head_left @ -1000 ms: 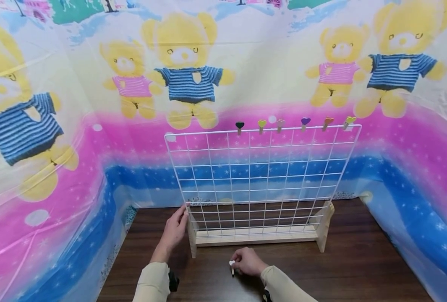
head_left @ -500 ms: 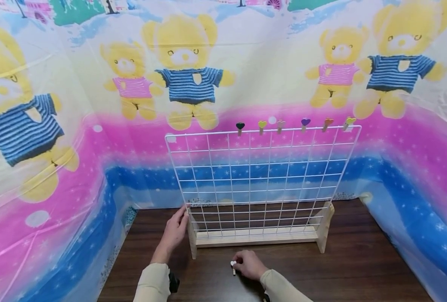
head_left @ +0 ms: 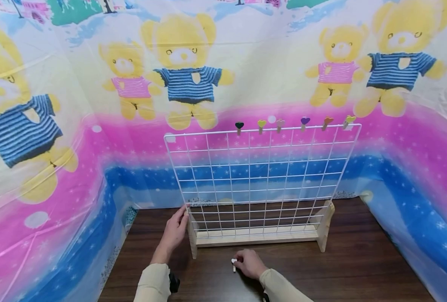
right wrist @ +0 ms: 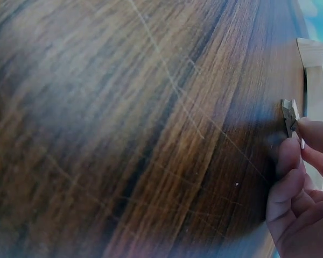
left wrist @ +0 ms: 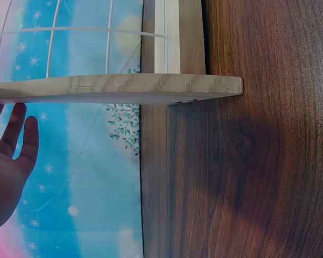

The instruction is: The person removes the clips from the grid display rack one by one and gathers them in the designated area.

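Between thumb and fingertips my right hand (head_left: 249, 264) pinches a small clothespin (head_left: 234, 262) with a white heart on top, low over the table in front of the stand. In the right wrist view the clothespin (right wrist: 287, 119) is seen from the side, pointing away from the fingers. My left hand (head_left: 175, 230) rests its fairly straight fingers at the left wooden upright (head_left: 192, 235) of a white wire grid (head_left: 259, 180). From the left wrist, the fingers of that hand (left wrist: 11, 166) meet the outer face of the wood; its thumb is hidden.
Several heart-topped clothespins, among them a dark green one (head_left: 239, 126) and a purple one (head_left: 305, 121), sit along the grid's top edge, right of its left corner. A wooden base bar (head_left: 257, 240) joins the uprights. A bear-printed cloth (head_left: 268, 84) surrounds the dark wooden table (head_left: 363, 260).
The clothespin in my right hand has shifted slightly up toward the stand, and its lower end has turned from dark to light. My left hand stays at the upright.
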Action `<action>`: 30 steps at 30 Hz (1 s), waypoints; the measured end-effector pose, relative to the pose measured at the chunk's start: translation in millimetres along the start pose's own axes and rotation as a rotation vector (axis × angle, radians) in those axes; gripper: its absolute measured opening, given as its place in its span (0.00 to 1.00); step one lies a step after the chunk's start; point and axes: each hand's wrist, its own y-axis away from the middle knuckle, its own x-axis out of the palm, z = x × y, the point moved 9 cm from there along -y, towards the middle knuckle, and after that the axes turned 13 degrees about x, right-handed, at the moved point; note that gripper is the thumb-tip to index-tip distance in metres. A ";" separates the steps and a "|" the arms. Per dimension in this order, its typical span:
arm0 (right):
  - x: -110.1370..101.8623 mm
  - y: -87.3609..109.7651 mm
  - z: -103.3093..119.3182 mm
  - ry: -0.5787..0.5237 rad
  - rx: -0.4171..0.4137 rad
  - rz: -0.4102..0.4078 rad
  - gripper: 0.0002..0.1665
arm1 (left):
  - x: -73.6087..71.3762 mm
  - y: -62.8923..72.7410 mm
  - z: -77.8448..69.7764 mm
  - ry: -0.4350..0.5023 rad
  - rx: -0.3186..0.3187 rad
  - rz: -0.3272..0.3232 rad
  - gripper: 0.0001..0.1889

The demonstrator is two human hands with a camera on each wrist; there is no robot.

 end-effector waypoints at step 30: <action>-133.6 0.4 76.1 0.111 -0.164 -0.108 0.09 | -0.2 0.2 -0.3 0.011 -0.012 0.018 0.20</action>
